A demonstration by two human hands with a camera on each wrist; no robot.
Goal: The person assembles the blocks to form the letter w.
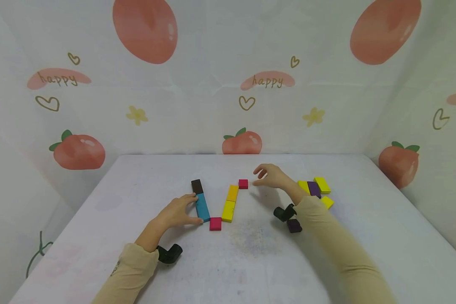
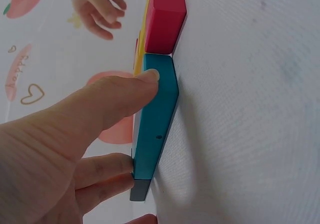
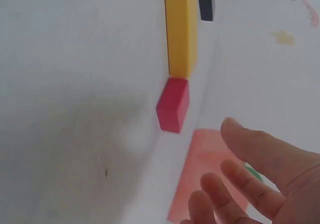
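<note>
**Blue block pinched at the left end of a row of coloured blocks**

The blue block (image 1: 202, 207) lies flat on the white table (image 1: 99, 236), held by the left hand (image 1: 176, 213): its thumb (image 2: 125, 91) presses one long edge near the front end, and its fingers (image 2: 107, 171) curl against the opposite edge, so the block is pinched across its width. A brown block (image 1: 196, 186) touches its far end. A pink block (image 1: 215, 223) sits at its near corner, and from there two yellow blocks (image 1: 229, 203) run end to end, slanting away to a second pink block (image 1: 243, 183).

The right hand (image 1: 270, 176) hovers just beside that far pink block, fingers spread and relaxed, holding nothing.

Behind the right wrist lies a loose group of yellow and purple blocks (image 1: 314, 188), and another purple block (image 1: 294, 225) sits nearer. Peach-print cloth hangs behind the table.

To judge from this, the step in hand is lining up the blue block. Done well, it would slide flat under light, even pressure from both sides, without lifting, so that the brown block and near pink block are not knocked out of place.
</note>
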